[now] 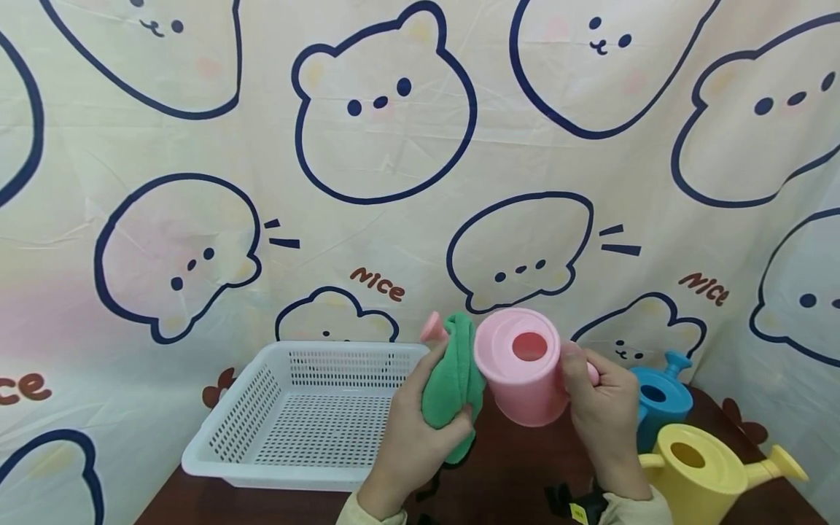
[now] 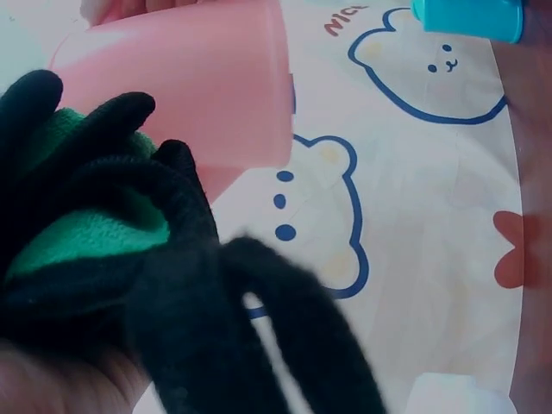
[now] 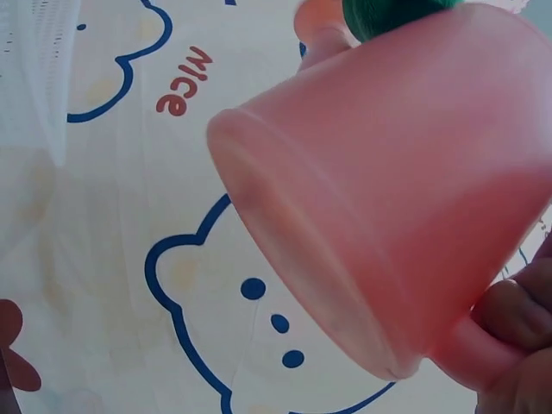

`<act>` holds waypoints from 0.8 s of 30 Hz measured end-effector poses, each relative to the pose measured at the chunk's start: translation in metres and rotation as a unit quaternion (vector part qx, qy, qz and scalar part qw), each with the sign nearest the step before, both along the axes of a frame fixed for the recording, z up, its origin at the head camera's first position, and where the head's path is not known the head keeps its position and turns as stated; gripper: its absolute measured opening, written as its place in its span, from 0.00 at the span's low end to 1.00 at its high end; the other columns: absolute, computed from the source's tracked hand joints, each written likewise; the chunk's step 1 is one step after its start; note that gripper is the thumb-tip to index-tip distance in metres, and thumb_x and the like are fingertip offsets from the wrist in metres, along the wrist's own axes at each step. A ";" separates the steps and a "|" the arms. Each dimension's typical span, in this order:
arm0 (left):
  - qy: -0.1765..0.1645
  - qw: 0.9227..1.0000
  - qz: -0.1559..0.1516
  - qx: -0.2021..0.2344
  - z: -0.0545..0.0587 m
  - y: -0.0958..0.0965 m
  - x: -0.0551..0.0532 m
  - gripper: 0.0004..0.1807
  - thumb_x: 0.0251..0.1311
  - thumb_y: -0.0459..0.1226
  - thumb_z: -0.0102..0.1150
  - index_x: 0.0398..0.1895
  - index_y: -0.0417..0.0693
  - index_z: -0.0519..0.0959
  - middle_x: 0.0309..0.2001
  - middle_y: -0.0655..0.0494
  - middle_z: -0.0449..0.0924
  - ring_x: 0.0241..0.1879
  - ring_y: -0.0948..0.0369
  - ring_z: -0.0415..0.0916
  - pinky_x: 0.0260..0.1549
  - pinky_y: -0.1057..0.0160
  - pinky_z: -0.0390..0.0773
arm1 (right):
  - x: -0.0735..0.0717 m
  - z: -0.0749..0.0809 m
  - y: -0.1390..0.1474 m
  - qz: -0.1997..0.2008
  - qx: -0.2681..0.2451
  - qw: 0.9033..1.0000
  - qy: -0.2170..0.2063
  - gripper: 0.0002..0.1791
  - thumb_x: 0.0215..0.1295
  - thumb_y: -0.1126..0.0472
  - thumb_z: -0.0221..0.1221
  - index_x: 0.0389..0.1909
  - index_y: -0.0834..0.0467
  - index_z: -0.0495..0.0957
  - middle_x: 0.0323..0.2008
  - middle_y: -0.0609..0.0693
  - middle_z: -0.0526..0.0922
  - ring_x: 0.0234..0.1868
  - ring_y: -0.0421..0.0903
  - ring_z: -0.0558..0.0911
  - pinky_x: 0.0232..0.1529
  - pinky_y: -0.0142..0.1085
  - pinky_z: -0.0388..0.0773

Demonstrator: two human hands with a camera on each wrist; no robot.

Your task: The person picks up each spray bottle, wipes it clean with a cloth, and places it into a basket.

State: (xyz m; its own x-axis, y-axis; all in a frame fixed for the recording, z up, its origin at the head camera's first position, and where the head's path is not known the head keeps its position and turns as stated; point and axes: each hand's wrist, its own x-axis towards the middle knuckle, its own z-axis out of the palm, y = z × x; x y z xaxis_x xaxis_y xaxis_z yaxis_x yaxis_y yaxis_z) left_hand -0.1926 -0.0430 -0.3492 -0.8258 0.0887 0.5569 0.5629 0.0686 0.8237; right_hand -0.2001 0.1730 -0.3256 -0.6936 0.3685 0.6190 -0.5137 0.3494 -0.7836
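In the head view my right hand (image 1: 607,415) grips the handle of a pink watering can (image 1: 528,397), lifted above the table and tilted so its round top opening faces me. My left hand (image 1: 410,437) holds a bunched green cloth (image 1: 449,390) against the can's spout side. The can's pink spout end (image 1: 433,328) sticks out beyond the cloth. In the left wrist view dark fuzzy straps (image 2: 198,328) cross the green cloth (image 2: 95,237) and hide most of that hand. The right wrist view shows the can's base and side (image 3: 379,172), with fingers (image 3: 517,310) at the handle.
A white perforated basket (image 1: 262,467) stands on the dark brown table (image 1: 505,481) at the left. To the right are a yellow watering can (image 1: 698,488) and, behind it, a blue one (image 1: 676,401). A cloth with bear drawings (image 1: 387,160) hangs behind the table.
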 end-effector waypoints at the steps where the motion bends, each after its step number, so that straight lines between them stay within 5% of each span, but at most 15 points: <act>1: 0.005 1.000 0.002 -0.002 -0.001 0.000 0.000 0.48 0.52 0.29 0.70 0.76 0.73 0.69 0.72 0.67 0.76 0.61 0.61 0.79 0.63 0.55 0.79 | 0.000 0.000 -0.001 -0.001 -0.004 1.000 0.000 0.25 0.76 0.63 0.60 0.14 0.61 0.73 0.12 0.43 0.69 0.20 0.40 0.70 0.19 0.27 0.69; 8: 0.077 0.995 0.042 -0.048 -0.007 0.005 -0.003 0.49 0.50 0.28 0.71 0.78 0.68 0.68 0.64 0.61 0.80 0.55 0.60 0.80 0.55 0.56 0.83 | 0.000 0.002 -0.014 0.001 -0.062 0.998 -0.002 0.27 0.79 0.59 0.57 0.17 0.67 0.70 0.13 0.49 0.70 0.19 0.42 0.74 0.25 0.26 0.79; 15: 0.100 0.991 0.050 -0.074 -0.010 0.010 -0.002 0.51 0.50 0.30 0.74 0.78 0.70 0.67 0.64 0.64 0.80 0.55 0.62 0.79 0.55 0.55 0.83 | 0.000 0.004 -0.019 0.012 -0.123 0.992 0.004 0.28 0.80 0.56 0.56 0.19 0.68 0.72 0.13 0.49 0.72 0.17 0.40 0.79 0.35 0.26 0.85; 24: 0.147 0.980 0.076 -0.114 -0.015 0.014 -0.004 0.51 0.48 0.29 0.74 0.78 0.65 0.67 0.62 0.62 0.81 0.52 0.63 0.79 0.52 0.58 0.83 | -0.005 0.004 -0.016 0.089 -0.226 0.967 0.075 0.31 0.83 0.55 0.52 0.15 0.64 0.65 0.11 0.49 0.65 0.10 0.45 0.63 0.16 0.27 0.68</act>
